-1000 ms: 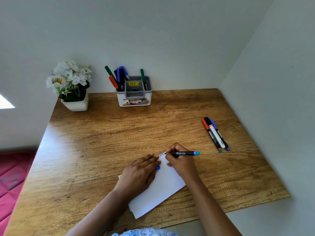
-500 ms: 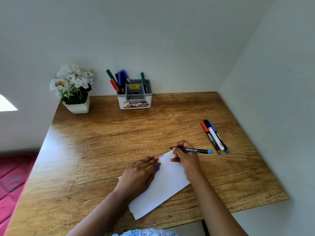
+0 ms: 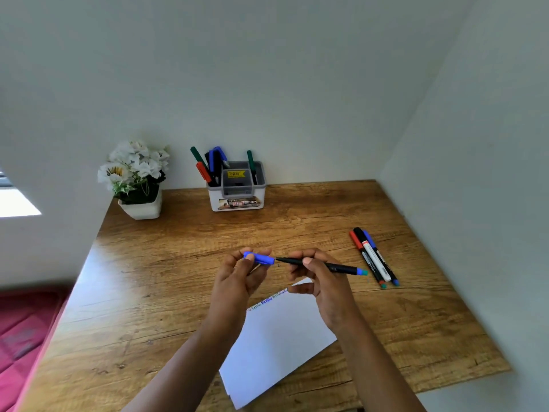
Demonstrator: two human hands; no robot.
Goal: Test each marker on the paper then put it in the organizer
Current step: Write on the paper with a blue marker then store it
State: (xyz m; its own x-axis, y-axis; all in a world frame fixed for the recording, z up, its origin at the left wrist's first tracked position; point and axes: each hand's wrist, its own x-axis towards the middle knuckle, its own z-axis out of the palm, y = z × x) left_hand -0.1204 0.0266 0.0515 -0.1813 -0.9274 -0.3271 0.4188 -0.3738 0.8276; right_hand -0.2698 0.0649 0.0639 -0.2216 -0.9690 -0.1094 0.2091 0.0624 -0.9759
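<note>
Now both hands are hovering above the far corner of the paper [image 3: 276, 337]. Half a second ago the left hand [image 3: 234, 281] was lying flat on the sheet, and the right hand [image 3: 323, 281] was keeping the black marker [image 3: 335, 267] low at that corner. The left hand is now standing upright with its fingers curled, pinching the blue cap [image 3: 259, 259] between thumb and fingertips. The cap's open end is facing right. The right hand is gripping the black marker by its middle, level, with the thin tip pointing left at the cap and just short of it. Its blue-green end is sticking out to the right.

Coloured scribbles are showing along the paper's far edge. Three loose markers [image 3: 375, 257] are lying side by side to the right of the paper. The organizer [image 3: 237, 200], with several markers standing in it, is sitting well beyond the paper against the wall. The potted white flowers [image 3: 141, 188] are sitting beyond the paper to the left. The paper itself is resting on the wooden table [image 3: 166, 278].
</note>
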